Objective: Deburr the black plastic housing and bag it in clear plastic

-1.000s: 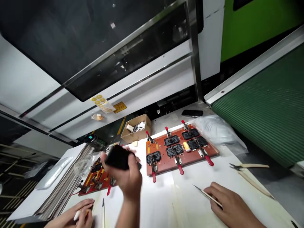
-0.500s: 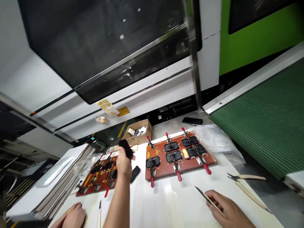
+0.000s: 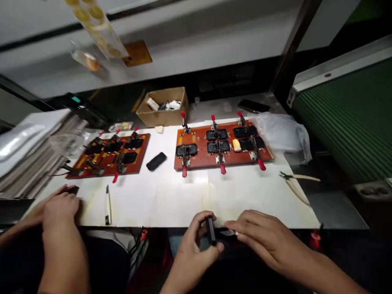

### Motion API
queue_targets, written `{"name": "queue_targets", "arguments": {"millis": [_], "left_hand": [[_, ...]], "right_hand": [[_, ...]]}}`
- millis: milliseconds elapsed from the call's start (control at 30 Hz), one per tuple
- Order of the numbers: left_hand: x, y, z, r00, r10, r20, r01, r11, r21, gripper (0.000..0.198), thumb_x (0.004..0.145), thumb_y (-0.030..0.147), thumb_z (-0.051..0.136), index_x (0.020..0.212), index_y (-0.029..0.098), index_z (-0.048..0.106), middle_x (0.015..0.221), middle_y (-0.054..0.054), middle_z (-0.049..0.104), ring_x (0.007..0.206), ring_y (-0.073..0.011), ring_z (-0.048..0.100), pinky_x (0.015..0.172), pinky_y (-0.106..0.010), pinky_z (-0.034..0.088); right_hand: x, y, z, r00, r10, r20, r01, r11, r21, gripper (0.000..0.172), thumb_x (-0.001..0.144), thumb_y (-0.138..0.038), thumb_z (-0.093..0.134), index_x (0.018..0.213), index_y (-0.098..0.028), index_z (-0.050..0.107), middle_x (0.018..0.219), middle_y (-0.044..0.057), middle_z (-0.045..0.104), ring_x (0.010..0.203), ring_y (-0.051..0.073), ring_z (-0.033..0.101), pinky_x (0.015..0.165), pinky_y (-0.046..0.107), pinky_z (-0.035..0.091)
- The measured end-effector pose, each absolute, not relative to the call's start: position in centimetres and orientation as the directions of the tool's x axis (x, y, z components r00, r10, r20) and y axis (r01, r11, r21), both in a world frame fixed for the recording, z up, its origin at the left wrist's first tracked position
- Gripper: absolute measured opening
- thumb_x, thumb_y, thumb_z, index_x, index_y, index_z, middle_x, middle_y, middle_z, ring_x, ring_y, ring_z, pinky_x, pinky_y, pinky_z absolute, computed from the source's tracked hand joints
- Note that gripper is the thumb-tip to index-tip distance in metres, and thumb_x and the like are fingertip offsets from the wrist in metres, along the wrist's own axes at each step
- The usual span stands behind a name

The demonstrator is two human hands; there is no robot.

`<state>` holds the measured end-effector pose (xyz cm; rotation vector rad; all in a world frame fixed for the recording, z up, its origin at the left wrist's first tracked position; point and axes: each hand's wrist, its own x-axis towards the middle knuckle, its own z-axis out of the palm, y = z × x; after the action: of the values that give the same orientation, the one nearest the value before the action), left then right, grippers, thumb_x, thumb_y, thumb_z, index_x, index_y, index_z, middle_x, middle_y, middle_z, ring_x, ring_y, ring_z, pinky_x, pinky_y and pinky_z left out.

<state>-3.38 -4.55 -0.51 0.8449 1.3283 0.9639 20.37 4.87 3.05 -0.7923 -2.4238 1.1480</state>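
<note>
White worktable (image 3: 171, 196), two red clamp jigs, near edge in use.
Left hand (image 3: 192, 251) fingers clamped a slim black part (image 3: 210, 232) at the table edge; right hand (image 3: 263, 239) fingers together touching it. Cardboard box (image 3: 162, 107) held pale scraps.

Hidden and cut-off parts at the near bench edge

The left hand (image 3: 191, 251) is covering most of a small black part (image 3: 210, 231), and the right hand (image 3: 260, 237) is hiding the thing under its fingers. Both forearms are running off the bottom edge. A co-worker's hands (image 3: 58, 206) at the near left are blurring, covering a dark piece (image 3: 73, 189). The cardboard box (image 3: 162, 107) contents are showing too small to tell.
</note>
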Motion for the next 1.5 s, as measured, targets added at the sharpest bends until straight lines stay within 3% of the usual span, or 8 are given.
{"name": "queue_targets", "arguments": {"millis": [100,233,433,867,1367,1500], "left_hand": [[-3.7,-4.1,0.2,0.030,0.922,-0.386,-0.047,0.387,0.921,0.057,0.086,0.021,0.077,0.137,0.034,0.056,0.142,-0.004,0.059,0.133,-0.0255,0.056,0.109,-0.034,0.046],[-3.5,-3.8,0.5,0.075,0.931,-0.357,-0.038,0.360,0.932,0.058,0.086,0.015,0.075,0.137,0.035,0.057,0.143,-0.002,0.058,0.132,-0.0233,0.058,0.110,-0.032,0.047],[-3.3,-3.7,0.3,0.089,0.936,-0.342,-0.050,0.347,0.937,0.053,0.088,0.021,0.078,0.136,0.034,0.058,0.138,-0.002,0.061,0.130,-0.0225,0.060,0.106,-0.029,0.050],[-3.1,-3.8,0.2,0.111,0.934,-0.340,0.009,0.342,0.940,0.055,0.090,0.016,0.076,0.138,0.037,0.057,0.145,0.000,0.057,0.135,-0.0213,0.057,0.113,-0.029,0.046],[-2.6,-3.9,0.8,0.129,0.933,-0.337,0.076,0.330,0.941,0.052,0.091,0.021,0.077,0.137,0.037,0.059,0.143,-0.002,0.060,0.133,-0.0238,0.061,0.116,-0.036,0.046],[-2.4,-4.3,0.8,0.165,0.919,-0.359,0.055,0.355,0.933,0.053,0.091,0.022,0.078,0.138,0.037,0.059,0.147,-0.003,0.057,0.137,-0.0257,0.058,0.121,-0.039,0.043]], "right_hand": [[19.3,4.1,3.9,-0.802,0.576,0.159,0.299,0.617,-0.728,0.039,0.109,-0.020,0.048,0.146,-0.028,0.055,0.100,0.005,0.068,0.086,0.019,0.063,0.076,0.032,0.051],[19.1,3.3,4.2,-0.818,0.560,0.131,0.314,0.626,-0.714,0.034,0.108,-0.020,0.051,0.141,-0.023,0.058,0.097,0.005,0.068,0.084,0.019,0.062,0.077,0.035,0.051],[19.4,3.1,3.5,-0.813,0.573,0.101,0.333,0.600,-0.727,0.036,0.109,-0.021,0.051,0.145,-0.023,0.057,0.102,0.006,0.069,0.090,0.019,0.062,0.082,0.035,0.051],[19.9,2.9,3.6,-0.799,0.596,0.080,0.345,0.564,-0.750,0.032,0.110,-0.024,0.051,0.140,-0.023,0.061,0.100,0.004,0.068,0.088,0.018,0.060,0.079,0.033,0.047],[20.1,3.1,3.0,-0.797,0.594,0.109,0.332,0.582,-0.742,0.030,0.110,-0.024,0.051,0.137,-0.023,0.063,0.094,0.003,0.067,0.082,0.018,0.058,0.076,0.033,0.046],[20.6,4.3,2.2,-0.712,0.699,0.058,0.438,0.508,-0.741,0.033,0.111,-0.026,0.048,0.140,-0.023,0.063,0.104,0.005,0.070,0.093,0.018,0.063,0.084,0.033,0.049]]}}
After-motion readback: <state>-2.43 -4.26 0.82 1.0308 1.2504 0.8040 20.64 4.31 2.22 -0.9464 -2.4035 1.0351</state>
